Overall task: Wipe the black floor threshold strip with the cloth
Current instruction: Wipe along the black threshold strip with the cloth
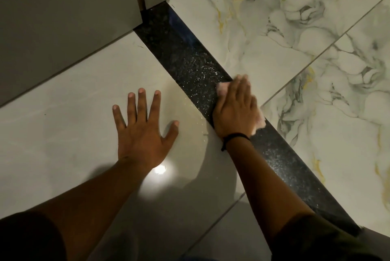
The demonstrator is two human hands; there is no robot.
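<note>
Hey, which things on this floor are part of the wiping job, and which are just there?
Job: pale pink cloth; black speckled stone threshold strip; right hand pressing the cloth flat on it.
Just there: left hand, flat on the plain cream floor tile; white marbled tile with grey and gold veins; grey wall panel; black wrist cord.

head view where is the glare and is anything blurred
Head view: a bright glare spot sits on the glossy pale tile near the left hand; the right hand and pink cloth on the black strip look slightly motion-blurred; the scene is dim, with soft arm shadows on the tile.
</note>
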